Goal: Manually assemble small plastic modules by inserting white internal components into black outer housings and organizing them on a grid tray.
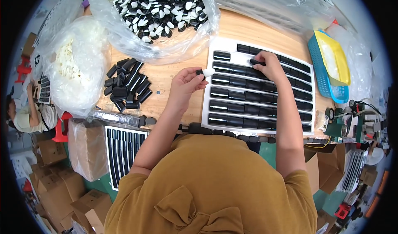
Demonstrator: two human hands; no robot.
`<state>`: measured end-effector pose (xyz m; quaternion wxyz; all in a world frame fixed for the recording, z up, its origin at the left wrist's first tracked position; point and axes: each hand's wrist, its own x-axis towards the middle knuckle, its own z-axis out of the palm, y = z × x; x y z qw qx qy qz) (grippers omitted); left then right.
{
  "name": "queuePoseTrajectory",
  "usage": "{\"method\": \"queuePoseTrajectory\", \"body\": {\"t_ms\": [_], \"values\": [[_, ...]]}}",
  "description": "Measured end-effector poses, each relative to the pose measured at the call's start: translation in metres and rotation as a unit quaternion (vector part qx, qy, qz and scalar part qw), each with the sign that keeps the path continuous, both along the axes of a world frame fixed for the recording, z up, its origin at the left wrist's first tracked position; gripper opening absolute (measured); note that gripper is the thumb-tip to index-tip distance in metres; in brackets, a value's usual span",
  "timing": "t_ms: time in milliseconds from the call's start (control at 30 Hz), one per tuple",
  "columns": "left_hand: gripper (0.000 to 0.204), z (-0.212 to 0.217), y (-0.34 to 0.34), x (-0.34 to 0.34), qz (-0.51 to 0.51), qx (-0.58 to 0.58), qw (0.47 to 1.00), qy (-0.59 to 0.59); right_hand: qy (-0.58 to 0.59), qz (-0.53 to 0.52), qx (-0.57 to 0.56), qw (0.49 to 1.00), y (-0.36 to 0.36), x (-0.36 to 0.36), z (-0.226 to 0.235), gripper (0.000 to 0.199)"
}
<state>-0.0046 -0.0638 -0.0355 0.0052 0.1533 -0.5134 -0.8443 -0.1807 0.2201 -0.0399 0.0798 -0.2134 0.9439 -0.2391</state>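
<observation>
My left hand [186,86] is closed in a pinch beside the tray's left edge, holding a small black piece with a white oval tip [209,72] that points right. Over the upper rows of a white tray [206,117], my right hand [271,66] has its fingers closed on a short black cap [253,62]. Rows of glossy black caps lie end to end across the tray. In the second row from the top, a single black cap [222,56] sits at the left, with bare white tray to its right. Loose black caps [127,84] are heaped on the wooden table left of my left hand.
A clear plastic bag [153,53] at the back holds many black-and-white pieces. Another bag [76,78] with cream-coloured pieces stands left. Blue and yellow baskets [342,94] and a small machine [336,128] are at the right. A person [31,117] works at far left, near cardboard boxes [56,188].
</observation>
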Motion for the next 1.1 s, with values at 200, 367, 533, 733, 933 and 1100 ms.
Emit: {"method": "queuePoseTrajectory", "body": {"t_ms": [200, 367, 533, 733, 933, 1100], "values": [[0.03, 0.017, 0.003, 0.004, -0.041, 0.011, 0.998, 0.035, -0.133, -0.004, -0.318, 0.939, -0.036, 0.075, 0.041, 0.017], [0.03, 0.034, 0.008, 0.01, -0.088, -0.038, 0.994, 0.056, -0.251, 0.024, -0.374, 0.892, -0.057, 0.122, 0.062, 0.022], [0.029, 0.036, 0.008, 0.013, -0.079, -0.048, 0.993, 0.072, -0.256, -0.032, -0.477, 0.84, -0.057, 0.128, 0.052, 0.023], [0.03, 0.038, 0.015, 0.018, -0.115, -0.038, 0.991, 0.064, -0.282, -0.001, -0.464, 0.84, -0.065, 0.139, 0.053, 0.023], [0.031, 0.038, 0.015, 0.021, -0.132, -0.045, 0.988, 0.064, -0.279, 0.0, -0.459, 0.843, -0.067, 0.148, 0.058, 0.023], [0.03, 0.042, 0.017, 0.024, -0.138, -0.108, 0.98, 0.093, -0.221, 0.021, -0.4, 0.889, -0.066, 0.152, 0.061, 0.024]]}}
